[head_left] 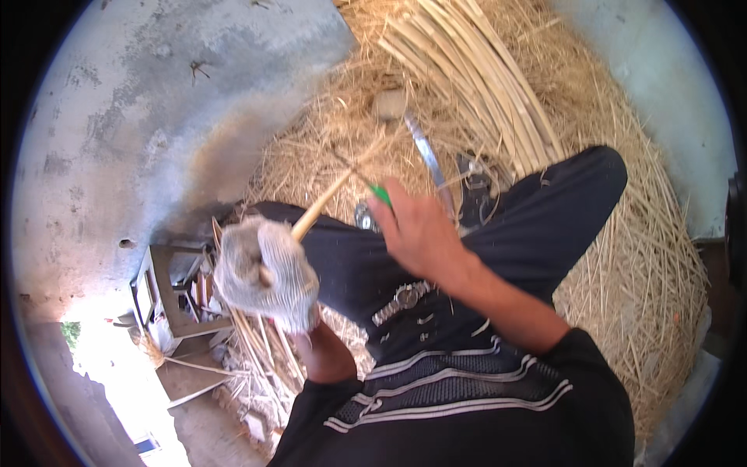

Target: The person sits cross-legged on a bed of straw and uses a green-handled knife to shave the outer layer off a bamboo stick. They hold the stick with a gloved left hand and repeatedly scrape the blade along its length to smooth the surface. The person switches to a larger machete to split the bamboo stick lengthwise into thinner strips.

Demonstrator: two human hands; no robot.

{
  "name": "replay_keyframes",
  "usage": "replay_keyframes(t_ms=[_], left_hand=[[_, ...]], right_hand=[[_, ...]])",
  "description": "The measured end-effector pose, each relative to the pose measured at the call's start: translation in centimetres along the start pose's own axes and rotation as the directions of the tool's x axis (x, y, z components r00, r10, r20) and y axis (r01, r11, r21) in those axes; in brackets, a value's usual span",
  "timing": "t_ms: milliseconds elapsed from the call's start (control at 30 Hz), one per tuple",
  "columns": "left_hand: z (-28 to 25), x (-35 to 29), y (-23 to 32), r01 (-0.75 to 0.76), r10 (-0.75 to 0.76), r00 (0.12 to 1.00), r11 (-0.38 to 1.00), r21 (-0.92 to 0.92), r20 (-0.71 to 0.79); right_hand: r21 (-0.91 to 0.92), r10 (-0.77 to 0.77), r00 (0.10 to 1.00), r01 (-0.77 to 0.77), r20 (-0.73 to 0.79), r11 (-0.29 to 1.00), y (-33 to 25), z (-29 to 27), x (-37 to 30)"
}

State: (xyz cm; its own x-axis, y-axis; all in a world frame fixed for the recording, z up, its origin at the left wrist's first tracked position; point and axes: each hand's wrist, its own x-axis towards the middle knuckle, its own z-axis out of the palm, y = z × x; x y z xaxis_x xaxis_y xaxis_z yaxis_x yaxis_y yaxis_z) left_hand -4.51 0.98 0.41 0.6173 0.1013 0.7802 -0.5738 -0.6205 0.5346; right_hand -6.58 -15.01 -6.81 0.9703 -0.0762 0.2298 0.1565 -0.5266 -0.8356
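Observation:
A pale, worn glove covers my left hand (pixel 266 268), which is closed around a pale, peeled-looking stick (pixel 320 207). The stick slants up and away to the right, over the straw. My bare right hand (pixel 420 229) grips a tool by its green handle (pixel 379 193). Its thin dark blade (pixel 348 165) points up-left and crosses the stick near the far part; whether they touch I cannot tell. The exact kind of blade is too blurred to make out. A metal-banded wristwatch (pixel 405 300) shows against the dark cloth of my lap.
Straw and shavings (pixel 622 327) cover the floor. A bundle of long pale strips (pixel 482 78) lies ahead, right of a long metal blade (pixel 425 152) and a small block (pixel 390 104). A wooden frame (pixel 175 288) stands left by the wall (pixel 171 101); a round metallic item (pixel 364 216) sits by my legs.

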Motion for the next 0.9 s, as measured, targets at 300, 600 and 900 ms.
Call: replay_keyframes(t_ms=[300, 600, 900], left_hand=[[0.3, -1.6, 0.7, 0.061, -0.058, 0.997, 0.997, 0.05, -0.054], [-0.4, -2.4, -1.6, 0.189, -0.2, 0.972, 0.978, -0.092, -0.125], [-3.0, -3.0, -4.5, -0.021, 0.022, 1.0, 0.945, -0.326, -0.002]], right_hand=[[-0.229, 0.047, 0.998, -0.035, 0.048, 0.973, 4.3, 5.4, -0.5], [0.449, -0.106, 0.977, 0.012, 0.184, 0.893, -3.9, 1.3, 0.3], [0.362, 0.14, 0.95, -0.239, 0.279, 0.901, 1.4, 0.1, -3.0]])
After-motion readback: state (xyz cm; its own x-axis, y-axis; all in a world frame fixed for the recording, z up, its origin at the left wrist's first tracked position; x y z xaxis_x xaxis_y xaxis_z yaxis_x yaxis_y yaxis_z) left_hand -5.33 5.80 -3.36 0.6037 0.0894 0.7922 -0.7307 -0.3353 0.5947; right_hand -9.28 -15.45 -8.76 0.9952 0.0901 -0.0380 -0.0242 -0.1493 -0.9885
